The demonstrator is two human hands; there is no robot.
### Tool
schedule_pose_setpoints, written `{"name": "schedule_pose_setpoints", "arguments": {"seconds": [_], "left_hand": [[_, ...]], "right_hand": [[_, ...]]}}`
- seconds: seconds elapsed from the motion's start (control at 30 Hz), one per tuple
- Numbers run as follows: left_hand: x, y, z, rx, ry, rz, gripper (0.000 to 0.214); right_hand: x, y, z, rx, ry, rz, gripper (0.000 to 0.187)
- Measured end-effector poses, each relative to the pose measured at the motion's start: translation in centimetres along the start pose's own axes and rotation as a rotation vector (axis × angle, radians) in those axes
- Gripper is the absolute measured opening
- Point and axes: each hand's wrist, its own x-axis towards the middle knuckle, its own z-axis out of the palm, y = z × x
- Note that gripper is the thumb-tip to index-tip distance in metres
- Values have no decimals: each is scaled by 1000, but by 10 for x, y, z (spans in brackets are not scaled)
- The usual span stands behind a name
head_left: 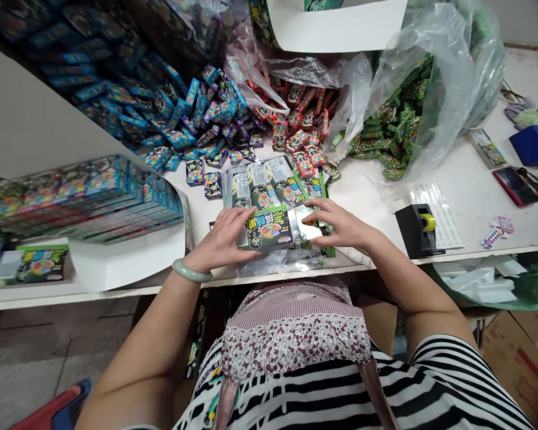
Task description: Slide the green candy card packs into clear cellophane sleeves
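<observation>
My left hand [222, 239] grips the left end of a small green and black printed box [269, 228] at the table's front edge. Its fingers curl round the box. My right hand [336, 224] holds the box's right end, where a shiny silver flap [307, 222] shows under my fingers. The box rests on a stack of flat printed cartons [264, 182] inside clear plastic. A pale green bangle [190, 272] sits on my left wrist.
Heaps of small packets lie behind: blue [183, 113], red [300, 128], and green ones in a clear bag [397, 128]. A black tape dispenser [416, 230] stands to the right. Stacked colourful boxes [85, 197] fill the left. A phone [515, 185] and scissors lie far right.
</observation>
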Motion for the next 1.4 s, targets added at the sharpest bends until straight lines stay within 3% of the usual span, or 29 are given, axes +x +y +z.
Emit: {"name": "schedule_pose_setpoints", "arguments": {"seconds": [0.1, 0.27, 0.33, 0.47, 0.63, 0.73, 0.9, 1.23, 1.4], "left_hand": [[-5, 1, 0, 5, 1, -4, 98], [-13, 0, 0, -7, -3, -51, 101], [-13, 0, 1, -21, 1, -42, 101], [-12, 4, 5, -48, 5, -20, 102], [-13, 8, 7, -89, -41, -22, 100], [-14, 7, 8, -133, -37, -75, 102], [-12, 8, 9, -187, -17, -130, 101], [-15, 10, 9, -195, 24, -170, 99], [-14, 13, 14, -168, 91, -219, 100]], "right_hand": [[3, -3, -11, -48, -29, -28, 36], [-3, -15, -36, -25, 69, -8, 39], [-3, -20, -40, 9, 42, -45, 40], [6, -23, -32, 37, -68, -103, 38], [16, -15, -24, 43, -117, -105, 37], [18, -16, -25, 22, -56, -75, 37], [18, -27, -16, -79, 178, 97, 40], [10, -33, -3, -97, 151, 46, 37], [8, -36, 7, -91, 219, 134, 36]]}}
